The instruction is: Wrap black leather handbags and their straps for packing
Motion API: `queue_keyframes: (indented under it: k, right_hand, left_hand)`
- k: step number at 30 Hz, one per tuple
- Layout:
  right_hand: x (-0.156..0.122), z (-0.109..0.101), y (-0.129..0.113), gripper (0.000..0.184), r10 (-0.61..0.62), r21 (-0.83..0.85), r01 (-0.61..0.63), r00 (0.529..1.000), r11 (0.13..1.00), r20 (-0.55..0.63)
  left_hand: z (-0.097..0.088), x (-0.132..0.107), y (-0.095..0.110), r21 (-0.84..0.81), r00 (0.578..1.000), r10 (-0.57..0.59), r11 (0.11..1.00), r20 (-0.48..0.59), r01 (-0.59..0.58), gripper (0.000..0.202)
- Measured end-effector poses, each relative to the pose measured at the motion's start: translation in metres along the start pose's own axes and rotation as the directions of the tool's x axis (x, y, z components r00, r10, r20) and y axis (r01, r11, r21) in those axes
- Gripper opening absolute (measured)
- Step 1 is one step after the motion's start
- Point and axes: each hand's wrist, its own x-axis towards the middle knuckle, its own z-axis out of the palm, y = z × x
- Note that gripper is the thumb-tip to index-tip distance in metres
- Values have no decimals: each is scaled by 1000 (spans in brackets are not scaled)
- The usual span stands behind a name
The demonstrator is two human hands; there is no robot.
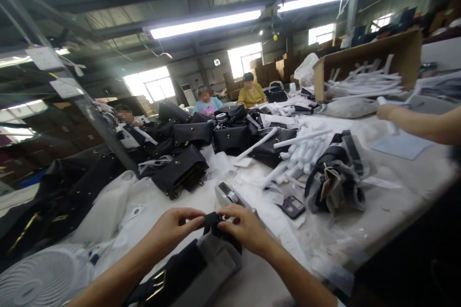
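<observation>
1. Head view: black strap at six o'clock, pinched narrowly by my left hand and right hand.
2. Gold-buckled black handbag just below them, toward seven o'clock.
3. White fan at eight o'clock.

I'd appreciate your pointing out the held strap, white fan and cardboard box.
Held strap (212,219), head view: upper end.
White fan (45,276), head view: front grille.
Cardboard box (408,58), head view: inner wall.
</observation>
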Motion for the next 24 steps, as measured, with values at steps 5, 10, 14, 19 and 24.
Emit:
queue_keyframes:
  k: [5, 10, 14, 19, 24]
  right_hand:
    - [-10, 4, 0, 18, -30, 55, 34, 997, 998, -69]
    - [-24, 10, -7, 16, -49, -8, 48, 991, 999, -123]
    - [-32, 12, -9, 17, -50, -41, 44, 988, 998, -146]
    - [-40, 16, -9, 20, -84, -82, 74, 989, 994, -125]
    - [-47, 24, -8, 22, -123, -79, 113, 983, 990, -135]
  left_hand:
    - [-2, 0, 11, 94, 1000, -11, 996, 24, 8, 34]
    - [-4, -5, 12, 318, 996, 29, 946, 82, -54, 32]
    - [-1, -9, 16, 454, 995, 73, 886, 72, -98, 27]
    - [5, -11, 30, 442, 981, 90, 883, 170, -158, 24]
    - [8, -16, 44, 570, 985, 64, 808, 162, -147, 23]
